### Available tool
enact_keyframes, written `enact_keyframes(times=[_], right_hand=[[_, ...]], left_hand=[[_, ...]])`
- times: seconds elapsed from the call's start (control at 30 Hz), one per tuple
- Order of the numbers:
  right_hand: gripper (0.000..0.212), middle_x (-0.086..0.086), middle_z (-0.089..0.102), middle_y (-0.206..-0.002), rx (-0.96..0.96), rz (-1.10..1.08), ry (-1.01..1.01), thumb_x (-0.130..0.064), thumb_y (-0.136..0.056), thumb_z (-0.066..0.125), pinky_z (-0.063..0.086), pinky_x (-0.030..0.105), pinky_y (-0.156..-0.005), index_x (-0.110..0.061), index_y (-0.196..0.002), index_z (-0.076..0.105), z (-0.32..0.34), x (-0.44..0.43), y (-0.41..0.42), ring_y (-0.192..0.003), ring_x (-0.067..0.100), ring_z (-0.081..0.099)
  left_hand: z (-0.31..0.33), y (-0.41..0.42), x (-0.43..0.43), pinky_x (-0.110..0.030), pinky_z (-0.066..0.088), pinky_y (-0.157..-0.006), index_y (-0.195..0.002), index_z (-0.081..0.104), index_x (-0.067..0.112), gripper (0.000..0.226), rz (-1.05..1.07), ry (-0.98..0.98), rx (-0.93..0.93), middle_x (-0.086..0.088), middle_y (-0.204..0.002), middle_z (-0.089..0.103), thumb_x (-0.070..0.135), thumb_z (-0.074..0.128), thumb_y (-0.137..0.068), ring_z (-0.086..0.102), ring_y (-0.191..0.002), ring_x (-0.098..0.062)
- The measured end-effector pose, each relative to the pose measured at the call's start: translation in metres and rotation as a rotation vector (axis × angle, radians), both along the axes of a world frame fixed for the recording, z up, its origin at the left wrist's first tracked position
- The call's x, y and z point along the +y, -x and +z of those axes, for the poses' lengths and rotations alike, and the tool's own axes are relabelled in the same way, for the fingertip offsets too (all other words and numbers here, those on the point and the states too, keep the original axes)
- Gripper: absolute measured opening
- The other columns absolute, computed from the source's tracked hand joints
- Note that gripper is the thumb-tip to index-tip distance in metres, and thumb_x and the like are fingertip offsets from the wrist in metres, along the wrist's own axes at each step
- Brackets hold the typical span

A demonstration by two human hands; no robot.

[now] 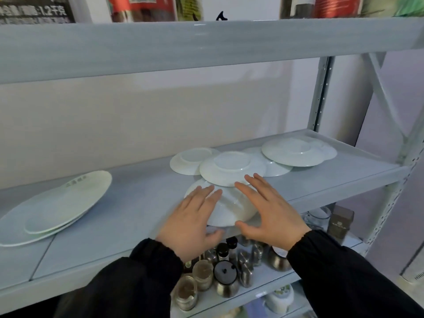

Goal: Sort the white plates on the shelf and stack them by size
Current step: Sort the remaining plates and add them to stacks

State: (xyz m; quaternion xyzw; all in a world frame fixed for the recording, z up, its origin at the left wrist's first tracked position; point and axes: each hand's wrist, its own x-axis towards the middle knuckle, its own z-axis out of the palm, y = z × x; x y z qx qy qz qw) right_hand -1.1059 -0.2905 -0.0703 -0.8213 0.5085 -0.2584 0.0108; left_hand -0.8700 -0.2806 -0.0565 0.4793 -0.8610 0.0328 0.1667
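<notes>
Left hand (190, 223) and right hand (270, 214) spread open, nothing gripped, flanking near upturned plate (231, 210); likely slippery, brittle. Take opposite rims.

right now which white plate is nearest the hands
The plate at the front edge of the shelf, between the left hand and right hand. It sits partly under an upside-down plate; the others lie farther back.

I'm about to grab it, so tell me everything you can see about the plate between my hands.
Glossy white, ceramic-looking, the plate lies apparently upside down at the shelf's front edge. Another upturned plate overlaps its far rim. The left hand's fingers rest on its left side; the right hand flanks its right.
</notes>
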Motion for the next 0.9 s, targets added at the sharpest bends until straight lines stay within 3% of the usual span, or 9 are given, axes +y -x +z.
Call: enact_keyframes(times=[0.07,0.13,0.2,0.27,0.4,0.5,0.9], right_hand=[[0.085,-0.012,0.006,-0.163,-0.002,0.014,-0.012,-0.066,-0.08,0.051,0.012,0.032,-0.121,-0.044,-0.152,0.013,-0.001,-0.005,0.006,-0.148,0.003,-0.012],[0.086,-0.011,0.007,-0.163,-0.013,0.027,-0.018,-0.066,-0.079,0.053,0.013,0.033,-0.121,-0.043,-0.152,0.014,-0.003,-0.011,0.011,-0.149,0.004,-0.01],[0.086,-0.009,0.008,-0.163,-0.019,0.039,-0.017,-0.067,-0.078,0.052,0.014,0.034,-0.121,-0.043,-0.152,0.015,-0.004,-0.016,0.014,-0.149,0.005,-0.009],[0.086,-0.009,0.007,-0.164,-0.022,0.049,-0.024,-0.069,-0.078,0.05,0.014,0.034,-0.121,-0.044,-0.152,0.014,-0.006,-0.021,0.015,-0.149,0.005,-0.009],[0.083,-0.009,0.007,-0.164,-0.031,0.084,-0.036,-0.072,-0.08,0.045,0.013,0.035,-0.121,-0.046,-0.152,0.012,-0.006,-0.028,0.011,-0.149,0.006,-0.009],[0.081,-0.009,0.007,-0.164,-0.051,0.116,-0.038,-0.072,-0.082,0.043,0.012,0.034,-0.121,-0.044,-0.152,0.014,-0.006,-0.03,0.006,-0.149,0.004,-0.01],[0.079,-0.011,0.008,-0.164,-0.023,0.228,-0.053,-0.078,-0.082,0.035,0.011,0.034,-0.12,-0.043,-0.151,0.022,0.005,-0.024,-0.042,-0.148,0.003,-0.011]], left_hand=[[-0.002,0.012,-0.007,-0.028,-0.006,-0.118,-0.156,0.001,0.034,0.083,0.024,-0.053,-0.08,0.009,-0.164,-0.003,0.06,0.041,-0.089,-0.008,-0.151,-0.015],[-0.005,0.02,-0.012,-0.034,-0.002,-0.119,-0.156,0.005,0.034,0.08,0.04,-0.066,-0.12,0.007,-0.165,0.002,0.061,0.039,-0.089,-0.003,-0.152,-0.019],[-0.011,0.022,-0.014,-0.042,0.01,-0.121,-0.155,0.018,0.031,0.077,0.059,-0.042,-0.147,0.003,-0.163,0.02,0.062,0.039,-0.088,0.014,-0.151,-0.024],[-0.013,0.02,-0.012,-0.05,0.032,-0.114,-0.15,0.034,0.027,0.074,0.068,-0.018,-0.167,-0.001,-0.153,0.041,0.061,0.045,-0.085,0.036,-0.143,-0.028],[-0.017,0.01,0.0,-0.048,0.055,-0.091,-0.138,0.048,0.023,0.085,0.05,0.077,-0.242,-0.002,-0.135,0.06,0.045,0.084,-0.065,0.059,-0.123,-0.028],[-0.018,-0.005,0.016,-0.045,0.056,-0.089,-0.138,0.05,0.023,0.095,0.077,0.079,-0.262,0.0,-0.137,0.059,0.035,0.091,-0.054,0.06,-0.123,-0.026],[-0.016,-0.08,0.067,-0.046,0.053,-0.095,-0.143,0.043,0.025,0.091,0.187,0.034,-0.319,0.002,-0.145,0.052,0.036,0.085,-0.062,0.052,-0.132,-0.024]])
